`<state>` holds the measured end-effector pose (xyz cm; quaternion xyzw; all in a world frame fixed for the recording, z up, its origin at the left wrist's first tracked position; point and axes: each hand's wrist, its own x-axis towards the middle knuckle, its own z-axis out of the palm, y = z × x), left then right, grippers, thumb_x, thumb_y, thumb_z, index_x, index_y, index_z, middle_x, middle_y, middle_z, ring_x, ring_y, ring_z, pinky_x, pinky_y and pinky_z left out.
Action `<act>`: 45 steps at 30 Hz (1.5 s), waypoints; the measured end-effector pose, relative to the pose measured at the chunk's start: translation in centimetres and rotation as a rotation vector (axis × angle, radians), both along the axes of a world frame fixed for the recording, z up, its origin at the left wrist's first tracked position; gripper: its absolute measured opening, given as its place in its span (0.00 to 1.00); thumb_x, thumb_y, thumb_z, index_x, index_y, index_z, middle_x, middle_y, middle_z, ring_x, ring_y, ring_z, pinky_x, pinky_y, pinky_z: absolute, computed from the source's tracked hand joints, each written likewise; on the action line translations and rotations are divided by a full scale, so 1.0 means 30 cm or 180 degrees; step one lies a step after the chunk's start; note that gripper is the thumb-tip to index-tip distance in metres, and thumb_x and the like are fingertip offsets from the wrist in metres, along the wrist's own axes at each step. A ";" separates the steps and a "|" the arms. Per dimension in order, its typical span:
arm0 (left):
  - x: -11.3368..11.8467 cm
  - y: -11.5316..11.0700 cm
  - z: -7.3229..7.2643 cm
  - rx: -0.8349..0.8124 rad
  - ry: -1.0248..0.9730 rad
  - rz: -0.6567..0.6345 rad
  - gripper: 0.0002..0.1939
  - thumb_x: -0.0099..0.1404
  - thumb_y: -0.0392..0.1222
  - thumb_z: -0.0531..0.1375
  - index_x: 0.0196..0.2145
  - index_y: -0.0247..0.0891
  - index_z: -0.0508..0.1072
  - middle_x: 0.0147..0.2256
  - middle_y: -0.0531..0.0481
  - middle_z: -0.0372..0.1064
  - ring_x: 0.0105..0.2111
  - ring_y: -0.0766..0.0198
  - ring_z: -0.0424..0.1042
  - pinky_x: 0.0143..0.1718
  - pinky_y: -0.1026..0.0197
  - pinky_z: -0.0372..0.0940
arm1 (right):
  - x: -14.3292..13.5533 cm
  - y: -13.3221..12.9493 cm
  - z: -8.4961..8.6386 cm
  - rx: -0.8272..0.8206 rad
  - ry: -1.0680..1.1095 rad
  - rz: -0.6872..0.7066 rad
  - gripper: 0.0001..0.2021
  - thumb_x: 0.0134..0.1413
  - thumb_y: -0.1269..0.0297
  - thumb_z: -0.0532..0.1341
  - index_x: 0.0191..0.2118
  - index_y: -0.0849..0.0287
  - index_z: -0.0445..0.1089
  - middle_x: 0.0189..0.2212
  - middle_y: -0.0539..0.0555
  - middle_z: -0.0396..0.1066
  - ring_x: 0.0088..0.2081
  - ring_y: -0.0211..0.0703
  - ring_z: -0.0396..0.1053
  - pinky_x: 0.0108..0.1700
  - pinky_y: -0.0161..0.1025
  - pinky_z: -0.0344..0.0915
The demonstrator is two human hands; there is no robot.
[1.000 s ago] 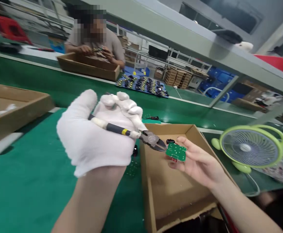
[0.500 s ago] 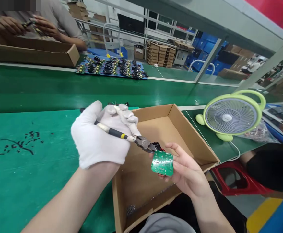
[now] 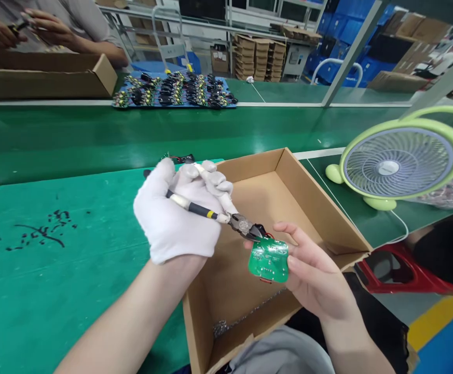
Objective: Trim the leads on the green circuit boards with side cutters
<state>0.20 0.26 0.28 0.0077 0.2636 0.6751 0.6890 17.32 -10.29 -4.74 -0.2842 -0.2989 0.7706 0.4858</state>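
My left hand point(image 3: 181, 215), in a white glove, is wrapped round a pair of cutting pliers point(image 3: 206, 212) with dark, taped handles. The jaws point down to the right and meet the upper edge of a green circuit board point(image 3: 269, 259); whether they are closed on a lead cannot be made out. Bare, my right hand point(image 3: 315, 270) grips the board by its right side, solder side up. Behind the board's top edge a black part and a red wire show in part. Both hands are above an open cardboard box point(image 3: 245, 291) with small clippings in its near corner.
Black scraps point(image 3: 41, 234) lie on the green mat point(image 3: 94, 296) at left. A lime-green fan point(image 3: 397, 163) stands to the right. Across the bench, a blue tray point(image 3: 172, 104) bears rows of wired boards, beside another cardboard box point(image 3: 47, 83) where a co-worker's hands point(image 3: 51, 28) are busy.
The view has tilted down and shifted a little, so the bench sits higher in it. My hands keep the same hold, with the pliers still at the board's upper edge.
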 end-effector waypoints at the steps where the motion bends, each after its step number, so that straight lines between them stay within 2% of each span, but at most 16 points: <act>1: -0.003 0.000 -0.001 0.0024 0.0003 0.0003 0.18 0.69 0.50 0.50 0.24 0.38 0.56 0.27 0.46 0.65 0.23 0.65 0.64 0.23 0.62 0.63 | -0.003 0.001 -0.002 0.0028 0.0001 -0.0024 0.17 0.64 0.64 0.68 0.55 0.50 0.65 0.50 0.56 0.78 0.50 0.45 0.77 0.50 0.41 0.71; 6: -0.002 -0.001 0.001 0.0085 -0.0057 -0.0098 0.19 0.69 0.51 0.50 0.24 0.38 0.55 0.27 0.47 0.64 0.22 0.66 0.63 0.22 0.62 0.62 | -0.018 0.007 -0.004 0.0154 0.0010 -0.0245 0.16 0.63 0.66 0.68 0.54 0.50 0.68 0.46 0.52 0.78 0.47 0.44 0.78 0.47 0.38 0.72; 9: 0.005 -0.002 0.002 0.0111 -0.0037 -0.0132 0.19 0.70 0.51 0.49 0.24 0.38 0.55 0.27 0.46 0.64 0.21 0.67 0.62 0.22 0.63 0.61 | -0.024 0.011 0.003 0.0191 -0.0012 -0.0254 0.15 0.63 0.66 0.69 0.52 0.50 0.68 0.44 0.51 0.78 0.45 0.43 0.78 0.48 0.40 0.73; 13: 0.004 0.000 -0.005 0.0182 0.0105 -0.0091 0.20 0.70 0.51 0.49 0.24 0.38 0.56 0.28 0.46 0.65 0.23 0.66 0.63 0.23 0.62 0.62 | -0.029 0.010 0.003 0.0240 -0.0032 -0.0264 0.15 0.63 0.65 0.69 0.52 0.50 0.68 0.43 0.51 0.77 0.46 0.43 0.77 0.51 0.42 0.72; 17: -0.003 -0.003 -0.006 0.0225 0.0160 -0.0131 0.21 0.70 0.52 0.49 0.23 0.38 0.56 0.29 0.47 0.65 0.23 0.65 0.63 0.22 0.61 0.61 | -0.027 0.004 -0.007 0.0304 -0.0129 -0.0255 0.16 0.63 0.64 0.69 0.53 0.49 0.68 0.44 0.51 0.76 0.45 0.41 0.76 0.49 0.39 0.72; 22: 0.003 -0.013 0.007 0.0123 0.0146 0.0009 0.22 0.71 0.49 0.48 0.21 0.38 0.50 0.25 0.49 0.60 0.20 0.68 0.56 0.20 0.64 0.55 | -0.021 0.000 -0.010 0.0298 -0.0243 -0.0142 0.17 0.64 0.63 0.68 0.55 0.48 0.67 0.48 0.52 0.75 0.43 0.39 0.75 0.46 0.37 0.72; 28: 0.000 -0.014 0.004 0.0310 0.0125 0.0115 0.24 0.72 0.45 0.48 0.21 0.38 0.41 0.21 0.51 0.55 0.17 0.70 0.47 0.18 0.64 0.47 | -0.032 0.004 -0.011 0.0382 -0.0214 -0.0037 0.17 0.63 0.65 0.69 0.54 0.49 0.67 0.49 0.54 0.74 0.45 0.41 0.75 0.44 0.36 0.72; 33: 0.000 -0.019 0.007 0.0277 0.0197 0.0195 0.25 0.73 0.45 0.48 0.20 0.37 0.43 0.21 0.52 0.53 0.17 0.70 0.47 0.17 0.64 0.45 | -0.033 0.005 -0.012 0.0341 -0.0340 -0.0026 0.17 0.62 0.64 0.70 0.53 0.50 0.67 0.49 0.54 0.74 0.45 0.39 0.75 0.44 0.34 0.71; 40: 0.002 -0.027 0.016 0.0340 0.0126 0.0311 0.27 0.73 0.46 0.49 0.18 0.38 0.46 0.20 0.51 0.54 0.16 0.70 0.48 0.15 0.64 0.45 | -0.025 0.006 -0.009 0.0286 -0.0460 0.0077 0.18 0.61 0.62 0.70 0.53 0.49 0.66 0.52 0.56 0.72 0.43 0.40 0.75 0.37 0.32 0.69; 45: 0.001 -0.018 0.013 0.0275 0.0083 0.0263 0.26 0.73 0.46 0.49 0.18 0.38 0.48 0.20 0.51 0.54 0.15 0.70 0.49 0.15 0.64 0.48 | -0.019 0.004 -0.013 0.0238 -0.0561 0.0049 0.19 0.60 0.61 0.71 0.53 0.49 0.66 0.54 0.57 0.71 0.44 0.43 0.75 0.37 0.34 0.70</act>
